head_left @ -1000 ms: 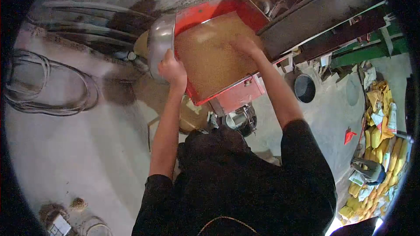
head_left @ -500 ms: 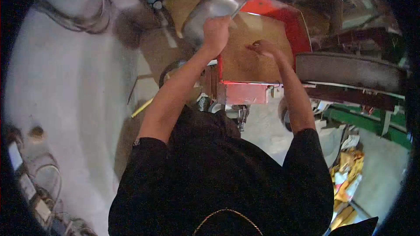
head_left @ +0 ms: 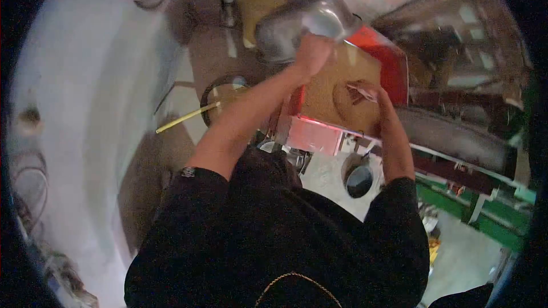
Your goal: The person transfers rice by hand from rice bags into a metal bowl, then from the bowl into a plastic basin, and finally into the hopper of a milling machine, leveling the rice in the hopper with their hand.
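Left hand (head_left: 315, 56) clamped on the near edge of the metal basin (head_left: 279, 31). Basin is tilted, outer side showing, at the left edge of the red tray (head_left: 395, 60). Grain (head_left: 325, 88) spread across the tray floor. Right hand (head_left: 368, 92) is in the tray, at the grain; blurred, can't tell if fingers are spread or closed on anything. Dark bucket (head_left: 359, 179) on the floor, near side of tray. Yellow stick (head_left: 188, 118) left of the left forearm, well apart from tray.
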The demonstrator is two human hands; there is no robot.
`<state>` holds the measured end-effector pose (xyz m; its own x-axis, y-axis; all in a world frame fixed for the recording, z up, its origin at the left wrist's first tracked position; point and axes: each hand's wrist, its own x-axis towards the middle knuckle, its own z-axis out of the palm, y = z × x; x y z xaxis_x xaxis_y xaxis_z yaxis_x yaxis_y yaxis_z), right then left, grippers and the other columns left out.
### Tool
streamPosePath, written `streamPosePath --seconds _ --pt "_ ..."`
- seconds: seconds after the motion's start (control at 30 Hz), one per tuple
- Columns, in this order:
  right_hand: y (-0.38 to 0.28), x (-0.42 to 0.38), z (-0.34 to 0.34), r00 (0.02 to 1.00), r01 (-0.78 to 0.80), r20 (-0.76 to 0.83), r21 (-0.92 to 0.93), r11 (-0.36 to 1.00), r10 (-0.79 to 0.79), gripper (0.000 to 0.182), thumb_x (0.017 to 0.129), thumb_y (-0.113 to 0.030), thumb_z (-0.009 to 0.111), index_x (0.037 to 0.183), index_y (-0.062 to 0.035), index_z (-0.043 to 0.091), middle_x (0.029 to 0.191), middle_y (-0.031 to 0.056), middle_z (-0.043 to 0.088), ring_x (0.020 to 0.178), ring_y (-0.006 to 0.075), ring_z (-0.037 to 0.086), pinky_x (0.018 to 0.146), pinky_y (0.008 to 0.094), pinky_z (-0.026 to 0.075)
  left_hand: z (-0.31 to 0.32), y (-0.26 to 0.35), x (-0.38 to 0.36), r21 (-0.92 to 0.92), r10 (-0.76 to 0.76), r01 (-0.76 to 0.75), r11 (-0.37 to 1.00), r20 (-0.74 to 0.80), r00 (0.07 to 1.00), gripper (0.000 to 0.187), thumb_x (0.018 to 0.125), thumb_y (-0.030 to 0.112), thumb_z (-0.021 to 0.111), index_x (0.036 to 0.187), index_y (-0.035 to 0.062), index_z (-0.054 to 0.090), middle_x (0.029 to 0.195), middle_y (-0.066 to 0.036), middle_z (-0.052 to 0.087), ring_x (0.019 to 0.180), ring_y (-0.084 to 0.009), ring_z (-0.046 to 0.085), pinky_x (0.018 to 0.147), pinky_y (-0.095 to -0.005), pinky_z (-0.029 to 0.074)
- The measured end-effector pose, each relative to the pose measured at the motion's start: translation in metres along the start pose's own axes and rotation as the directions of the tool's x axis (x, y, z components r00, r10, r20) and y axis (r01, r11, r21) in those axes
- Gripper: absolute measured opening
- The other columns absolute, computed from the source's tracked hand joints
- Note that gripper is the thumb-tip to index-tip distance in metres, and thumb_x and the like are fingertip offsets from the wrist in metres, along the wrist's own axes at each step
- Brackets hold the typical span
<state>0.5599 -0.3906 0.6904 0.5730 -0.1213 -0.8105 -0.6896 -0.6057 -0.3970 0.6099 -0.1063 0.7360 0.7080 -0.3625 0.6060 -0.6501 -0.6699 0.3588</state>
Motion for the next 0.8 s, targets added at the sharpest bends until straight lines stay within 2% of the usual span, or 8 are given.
streamPosePath --seconds 0.07,0.13,0.2,0.3,0.37,0.5,0.63,0.8 --pt "0.035 0.07 -0.038 0.924 0.363 0.027 0.255 0.896 -0.382 0.044 0.079 -0.035 0.066 0.107 -0.0015 0.061 0.1 0.0106 0.064 0.083 0.0217 0.062 0.07 0.0349 0.05 -0.001 0.004 0.0 0.203 0.022 -0.049 0.978 0.133 0.991 0.018 0.074 0.013 0.053 0.085 0.0073 0.064 0.08 -0.013 0.064 0.076 -0.0277 0.063 0.074 -0.0434 0.045" --pt "0.048 0.103 -0.074 0.729 0.299 -0.458 -0.454 0.839 -0.508 0.035 0.085 -0.031 0.059 0.106 -0.0027 0.062 0.103 0.0113 0.063 0.084 0.0205 0.062 0.069 0.0374 0.05 0.009 0.002 -0.005 0.012 -0.057 0.056 0.998 0.099 0.993 0.02 0.075 0.017 0.054 0.088 0.007 0.064 0.083 -0.014 0.064 0.08 -0.0275 0.062 0.078 -0.042 0.045" --pt "0.004 0.054 -0.061 0.63 0.16 -0.456 -0.716 0.679 -0.629 0.035 0.089 -0.031 0.052 0.107 -0.0031 0.062 0.102 0.0121 0.063 0.086 0.0185 0.061 0.072 0.0352 0.049 0.01 0.005 -0.001 0.066 -0.044 0.04 0.997 0.062 0.997 0.023 0.075 0.022 0.055 0.089 0.0064 0.064 0.086 -0.014 0.064 0.084 -0.0268 0.062 0.082 -0.0418 0.045" --pt "-0.016 0.037 -0.015 0.703 0.062 -0.491 -0.678 0.732 -0.514 0.034 0.089 -0.03 0.052 0.108 -0.0032 0.061 0.104 0.0121 0.063 0.087 0.0189 0.061 0.073 0.0352 0.048 0.042 0.003 -0.008 -0.084 -0.255 0.247 0.966 -0.112 0.96 0.022 0.075 0.023 0.055 0.09 0.0079 0.064 0.088 -0.013 0.064 0.086 -0.0263 0.061 0.086 -0.0424 0.043" --pt "-0.007 0.023 -0.007 0.798 0.097 -0.408 -0.639 0.763 -0.443 0.034 0.089 -0.03 0.052 0.109 -0.0032 0.06 0.105 0.0121 0.062 0.088 0.0191 0.06 0.073 0.0352 0.048 0.02 0.012 -0.011 0.07 -0.117 0.117 0.991 -0.011 0.993 0.018 0.075 0.02 0.055 0.086 0.0086 0.065 0.082 -0.01 0.064 0.082 -0.0253 0.061 0.081 -0.0429 0.042" --pt "-0.003 0.006 -0.049 0.952 0.251 -0.048 -0.438 0.863 -0.302 0.034 0.089 -0.028 0.052 0.111 -0.0033 0.059 0.106 0.0121 0.062 0.089 0.0196 0.06 0.075 0.0353 0.048 0.029 0.012 -0.006 0.064 -0.193 0.186 0.98 0.135 0.972 0.014 0.075 0.017 0.055 0.08 0.0093 0.065 0.077 -0.006 0.064 0.076 -0.0229 0.06 0.075 -0.0404 0.041" --pt "-0.024 0.031 -0.054 0.845 0.344 -0.194 -0.516 0.785 -0.498 0.034 0.09 -0.027 0.052 0.113 -0.0034 0.058 0.108 0.0121 0.061 0.091 0.0201 0.059 0.076 0.0353 0.047 0.003 0.019 -0.006 0.155 -0.183 0.174 0.972 0.048 0.982 0.011 0.075 0.018 0.056 0.073 0.0112 0.064 0.07 -0.003 0.063 0.07 -0.02 0.059 0.07 -0.0377 0.039" --pt "-0.042 0.033 -0.021 0.676 0.224 -0.41 -0.677 0.701 -0.612 0.034 0.09 -0.026 0.051 0.115 -0.0035 0.056 0.11 0.0121 0.06 0.093 0.0207 0.059 0.078 0.0353 0.047 0.02 0.025 -0.002 0.05 -0.198 0.197 0.979 0.038 0.979 0.009 0.073 0.019 0.058 0.07 0.0132 0.065 0.068 -0.002 0.062 0.07 -0.0198 0.06 0.071 -0.0369 0.04"
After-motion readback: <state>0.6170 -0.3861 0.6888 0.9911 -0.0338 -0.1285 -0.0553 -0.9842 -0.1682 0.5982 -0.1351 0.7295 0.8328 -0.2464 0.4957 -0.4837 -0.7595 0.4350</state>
